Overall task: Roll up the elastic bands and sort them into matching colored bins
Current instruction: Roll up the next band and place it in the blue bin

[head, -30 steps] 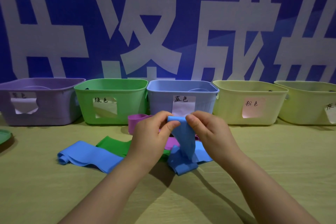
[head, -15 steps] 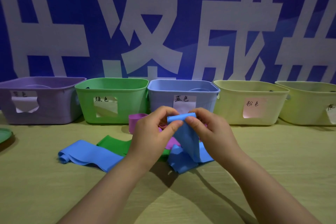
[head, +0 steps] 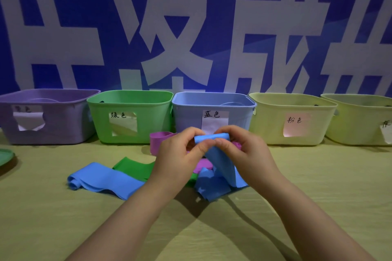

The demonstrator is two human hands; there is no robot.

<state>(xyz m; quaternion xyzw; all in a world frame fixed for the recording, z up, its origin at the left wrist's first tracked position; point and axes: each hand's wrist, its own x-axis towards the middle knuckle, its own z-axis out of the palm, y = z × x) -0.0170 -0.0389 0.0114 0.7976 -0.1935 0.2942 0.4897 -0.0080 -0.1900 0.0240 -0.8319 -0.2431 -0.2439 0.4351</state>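
Head view: left hand (head: 180, 154) and right hand (head: 248, 152) pinch the rolled top of a smooth, flat blue band (head: 220, 163) before a rounded plastic blue bin (head: 188, 116), contents unclear.

The top end of the blue band (head: 220, 161), flat between the fingertips a second ago, is now turned over into a small roll. The left hand (head: 180, 154) and right hand (head: 244, 150) have drawn closer together (their thumbs now nearly meet under the roll), fingers curled further over it. Both hands sit slightly higher above the bench (head: 318, 186).
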